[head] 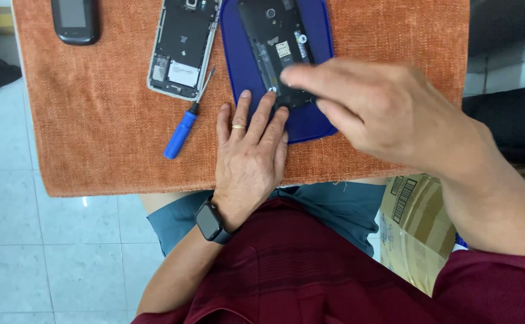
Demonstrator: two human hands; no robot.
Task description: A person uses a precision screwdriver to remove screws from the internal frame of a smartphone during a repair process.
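A brown cardboard box with a barcode label sits lower right. The left hand presses flat on the opened phone; the right hand, blurred, hides its lower end, grip unclear.

We see pale glossy floor tiles at left and lower left, with a small glare spot. An orange woven cloth covers the tabletop across the upper frame. A cardboard box sits lower right; dark furniture at the right edge.
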